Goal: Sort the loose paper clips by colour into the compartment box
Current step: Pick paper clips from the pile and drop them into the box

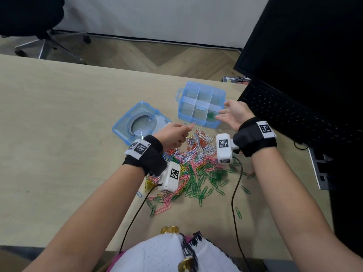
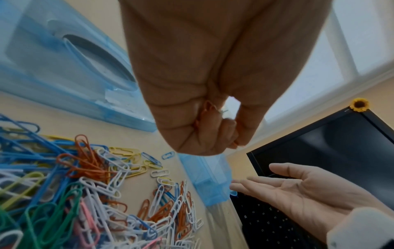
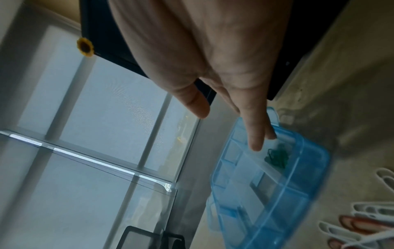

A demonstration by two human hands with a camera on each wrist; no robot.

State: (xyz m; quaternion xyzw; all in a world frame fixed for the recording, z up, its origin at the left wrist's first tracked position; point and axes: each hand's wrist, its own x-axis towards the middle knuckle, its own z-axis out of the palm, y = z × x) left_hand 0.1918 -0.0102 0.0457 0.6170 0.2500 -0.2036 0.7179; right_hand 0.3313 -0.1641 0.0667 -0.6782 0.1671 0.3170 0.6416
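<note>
Head view shows the desk [image 1: 59, 107] first, with a laptop [image 1: 294, 114] at the right and an office chair [image 1: 33, 22] beyond the far edge. The box [image 1: 202, 104], blue and divided into six compartments, stands far of the pile; its lid [image 1: 141, 122] lies to its left. The pile [image 1: 196, 165] of mixed clips spreads near the person, between the wrists. A few green clips [image 1: 211, 115] lie in the box's near right compartment; the others look empty.

The right hand [image 1: 233, 114] is released, fingers straight, empty, its fingertips over the box's right edge. The left hand [image 1: 174, 135] is clenched round clips, pinching a pink clip [image 1: 191, 125] that sticks out toward the box; what else it holds is hidden.

The risk is mixed colours: if the closed fist hides clips of other shades, tipping it out would put them all into one compartment. Clips also hook together, so a pinched one may drag a neighbour along. A drop short of the wall would land on the desk.
</note>
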